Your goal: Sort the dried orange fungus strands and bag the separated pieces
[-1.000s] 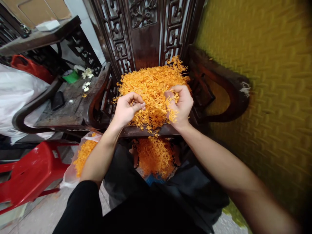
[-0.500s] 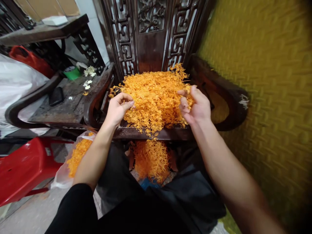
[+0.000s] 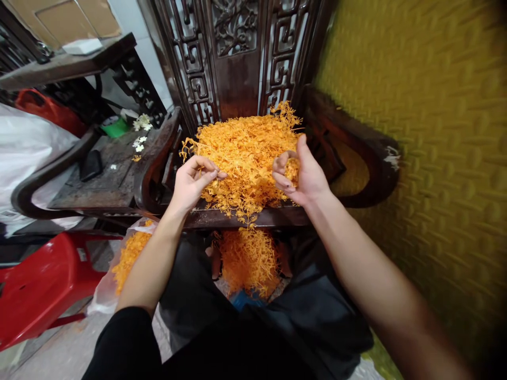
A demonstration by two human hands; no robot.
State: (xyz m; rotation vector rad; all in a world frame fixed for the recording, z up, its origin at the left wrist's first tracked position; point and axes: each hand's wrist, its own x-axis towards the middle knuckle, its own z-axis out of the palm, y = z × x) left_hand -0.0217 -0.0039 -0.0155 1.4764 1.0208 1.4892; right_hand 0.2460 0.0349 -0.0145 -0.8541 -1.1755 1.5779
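Note:
A heap of thin, branching orange sprigs [image 3: 241, 148], like plastic flower parts, lies on the seat of a dark carved wooden chair [image 3: 269, 217]. At the heap's left front, my left hand [image 3: 192, 182] pinches thumb and forefinger together. Whatever sits between those fingertips is too small to make out. On the other side, my right hand [image 3: 304, 177] is cupped in front of the heap, thumb raised and fingers curled loosely around some orange sprigs. Those sprigs partly blend with the heap behind.
Below the seat edge, between my knees, is another orange pile [image 3: 249, 261] above something blue. A clear bag [image 3: 105, 295] of orange pieces stands left, beside a red plastic stool [image 3: 43, 279]. A side table [image 3: 106, 179] carries a green tape roll [image 3: 115, 126] and white flowers [image 3: 141, 124].
My right hand has moved left and slightly down, closer to my left hand, with its thumb more upright. My left hand stays almost in place, still pinching. The view has shifted slightly.

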